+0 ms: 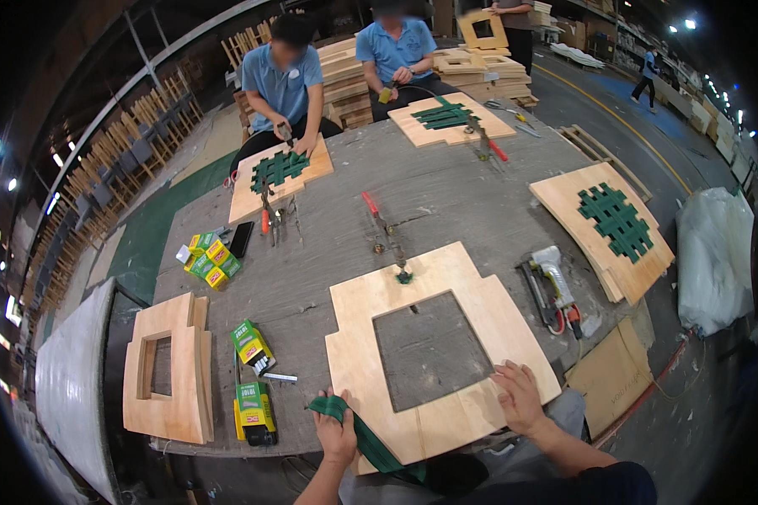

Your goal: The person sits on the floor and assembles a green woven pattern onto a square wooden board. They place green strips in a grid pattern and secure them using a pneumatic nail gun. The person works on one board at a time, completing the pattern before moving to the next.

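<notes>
A pale plywood panel (354, 318) with notched sides and a large square opening lies in front of me. The fingers of my left hand (337, 433) are closed on a dark green webbing strap (374, 444) beside the panel's near left edge. From there the strap runs down along that edge toward my lap. My right hand (520, 396) rests on the panel's right side, right of the opening, fingers spread on the wood. At the panel's far edge, a red-handled toggle clamp (387, 231) meets a small green piece.
A staple gun (552, 290) lies to the right, near a finished woven-strap panel (568, 215). Staple boxes (253, 404) and stacked frames (135, 370) stand on the left. Across the table (328, 244), two people work on other panels. A plastic-wrapped bundle (716, 261) stands beyond the right edge.
</notes>
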Motion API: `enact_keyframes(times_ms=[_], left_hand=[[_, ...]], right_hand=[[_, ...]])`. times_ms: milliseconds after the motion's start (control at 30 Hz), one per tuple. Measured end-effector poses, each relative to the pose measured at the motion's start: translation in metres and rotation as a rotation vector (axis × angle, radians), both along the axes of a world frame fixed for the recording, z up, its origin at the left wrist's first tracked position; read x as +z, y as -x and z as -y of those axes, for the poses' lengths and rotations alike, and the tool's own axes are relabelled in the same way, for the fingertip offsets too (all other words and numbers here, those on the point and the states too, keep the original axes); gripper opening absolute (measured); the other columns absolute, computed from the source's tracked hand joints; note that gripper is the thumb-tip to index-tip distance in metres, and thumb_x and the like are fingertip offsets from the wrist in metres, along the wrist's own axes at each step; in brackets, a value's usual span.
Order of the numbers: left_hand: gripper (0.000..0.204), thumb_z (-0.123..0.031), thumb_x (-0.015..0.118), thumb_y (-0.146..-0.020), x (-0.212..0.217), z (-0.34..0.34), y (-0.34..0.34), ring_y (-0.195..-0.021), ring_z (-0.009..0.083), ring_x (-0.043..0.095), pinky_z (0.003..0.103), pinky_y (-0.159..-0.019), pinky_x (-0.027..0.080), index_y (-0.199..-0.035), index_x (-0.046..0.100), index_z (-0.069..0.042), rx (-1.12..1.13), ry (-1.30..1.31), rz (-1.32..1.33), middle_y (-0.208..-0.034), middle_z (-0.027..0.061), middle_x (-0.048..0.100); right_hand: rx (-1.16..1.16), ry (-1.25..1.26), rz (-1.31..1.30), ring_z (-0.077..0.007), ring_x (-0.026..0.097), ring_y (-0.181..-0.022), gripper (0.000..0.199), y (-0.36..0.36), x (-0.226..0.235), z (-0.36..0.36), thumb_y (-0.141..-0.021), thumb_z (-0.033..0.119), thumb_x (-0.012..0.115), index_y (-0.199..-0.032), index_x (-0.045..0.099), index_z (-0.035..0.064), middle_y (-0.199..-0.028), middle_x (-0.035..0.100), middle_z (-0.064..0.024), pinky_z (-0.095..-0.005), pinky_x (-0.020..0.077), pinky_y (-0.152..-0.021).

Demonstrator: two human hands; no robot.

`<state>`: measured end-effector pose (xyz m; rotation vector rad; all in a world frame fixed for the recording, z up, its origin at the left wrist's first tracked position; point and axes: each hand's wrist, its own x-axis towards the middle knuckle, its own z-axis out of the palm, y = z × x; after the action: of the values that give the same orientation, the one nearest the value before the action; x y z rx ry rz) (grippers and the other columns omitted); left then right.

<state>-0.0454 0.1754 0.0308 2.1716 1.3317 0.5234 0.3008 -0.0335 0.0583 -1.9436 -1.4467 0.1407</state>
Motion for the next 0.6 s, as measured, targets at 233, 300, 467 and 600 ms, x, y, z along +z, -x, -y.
enact_keyframes(times_ms=[233, 300, 467, 600], left_hand=[[0.045, -0.025, 0.049, -0.104, 0.012, 0.015, -0.008, -0.147, 0.0412, 0.036, 0.055, -0.126, 0.006, -0.146, 0.058, -0.009, -0.039, -0.077, 0.076, -0.154, 0.0227, 0.048], [0.045, -0.025, 0.05, -0.104, 0.015, 0.022, -0.012, -0.147, 0.04, 0.037, 0.055, -0.126, 0.006, -0.146, 0.058, -0.009, -0.036, -0.075, 0.064, -0.152, 0.0228, 0.049], [0.044, -0.024, 0.051, -0.104, 0.025, 0.03, -0.006, -0.148, 0.0369, 0.035, 0.056, -0.126, 0.003, -0.144, 0.059, -0.009, -0.018, -0.117, 0.044, -0.149, 0.0243, 0.051], [0.039, -0.025, 0.049, -0.107, 0.039, 0.067, -0.026, -0.139, 0.0309, 0.047, 0.046, -0.121, 0.025, -0.138, 0.062, -0.005, -0.08, -0.028, 0.136, -0.139, 0.0216, 0.06]], right_hand=[[-0.052, -0.062, 0.178, -0.0365, 0.048, -0.139, 0.043, 0.008, -0.008, 0.021, -0.095, 0.035, 0.06, -0.13, 0.065, 0.0097, -0.14, 0.06, -0.0122, -0.0603, 0.0275, -0.117], [-0.08, -0.085, 0.169, -0.0363, 0.049, -0.138, 0.042, 0.002, -0.008, 0.021, -0.096, 0.036, 0.06, -0.128, 0.065, 0.0095, -0.138, 0.061, -0.0121, -0.0597, 0.028, -0.117], [-0.078, -0.135, 0.138, -0.0354, 0.051, -0.135, 0.04, 0.005, -0.014, 0.014, -0.096, 0.034, 0.062, -0.126, 0.066, 0.0093, -0.135, 0.062, -0.0125, -0.0581, 0.0303, -0.115], [-0.09, -0.219, 0.107, -0.0351, 0.058, -0.126, 0.034, -0.003, -0.008, 0.023, -0.096, 0.03, 0.064, -0.12, 0.069, 0.0074, -0.126, 0.066, -0.0132, -0.0516, 0.0376, -0.111]])
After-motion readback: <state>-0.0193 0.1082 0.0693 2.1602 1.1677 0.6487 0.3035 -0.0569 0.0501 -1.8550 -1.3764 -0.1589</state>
